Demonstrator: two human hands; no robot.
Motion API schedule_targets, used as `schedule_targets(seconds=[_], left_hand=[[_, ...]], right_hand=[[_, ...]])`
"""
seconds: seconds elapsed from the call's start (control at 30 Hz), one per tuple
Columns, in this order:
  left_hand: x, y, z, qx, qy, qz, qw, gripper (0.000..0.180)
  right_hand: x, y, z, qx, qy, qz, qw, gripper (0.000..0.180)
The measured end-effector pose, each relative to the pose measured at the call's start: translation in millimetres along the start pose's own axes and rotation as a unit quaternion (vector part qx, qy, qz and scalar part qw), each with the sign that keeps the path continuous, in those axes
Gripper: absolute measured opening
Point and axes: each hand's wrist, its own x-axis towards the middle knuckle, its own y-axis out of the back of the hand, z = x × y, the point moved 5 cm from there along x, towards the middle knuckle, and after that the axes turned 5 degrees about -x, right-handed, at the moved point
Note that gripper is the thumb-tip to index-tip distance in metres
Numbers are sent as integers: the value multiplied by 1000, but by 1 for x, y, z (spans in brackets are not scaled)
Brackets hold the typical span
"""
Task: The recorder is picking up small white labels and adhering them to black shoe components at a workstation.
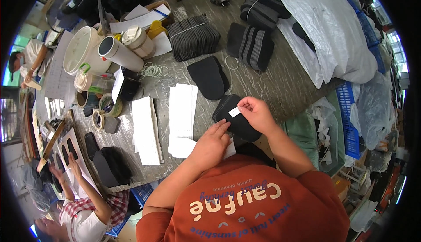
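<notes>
A black, rounded textile pad (245, 125) lies at the near edge of the table in front of me, on another dark piece. My right hand (258, 114) pinches a small white label (234, 112) between thumb and fingertips, against the pad's upper face. My left hand (212, 142) has its fingers stretched out, with the tips on the pad's left edge; its thumb is hidden. White paper (182, 147) shows on both sides of that hand, partly beneath it. Just beyond is a second black pad (208, 78), lying flat.
White sheet stacks (147, 130) lie left. Beyond stand a tied stack of dark pads (194, 36), striped pad bundles (251, 45), a tumbler (120, 54) and a white bucket (81, 51). A white sack (324, 27) is at far right. A co-worker's hands (72, 172) are at left.
</notes>
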Motion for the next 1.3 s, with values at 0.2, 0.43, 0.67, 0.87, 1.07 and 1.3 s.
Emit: schedule_targets(seconds=[0.2,0.43,0.67,0.87,1.07,1.3], left_hand=[[-1,-6,-3,14,26,-22,999,15],[-1,-8,-2,23,25,-26,999,15],[3,-8,-2,18,49,-27,998,14],[6,-17,-1,102,51,-57,992,15],[8,-18,1,124,59,-59,989,16],[8,-21,1,129,64,-72,987,17]], right_hand=[[-1,-6,-10,-49,9,-12,999,4],[0,-8,-7,-95,21,7,995,5],[2,-8,-3,-120,42,13,992,7],[3,-8,8,-43,-8,55,998,23],[5,-8,0,-100,-5,91,991,26],[5,-8,-5,-187,25,119,975,27]])
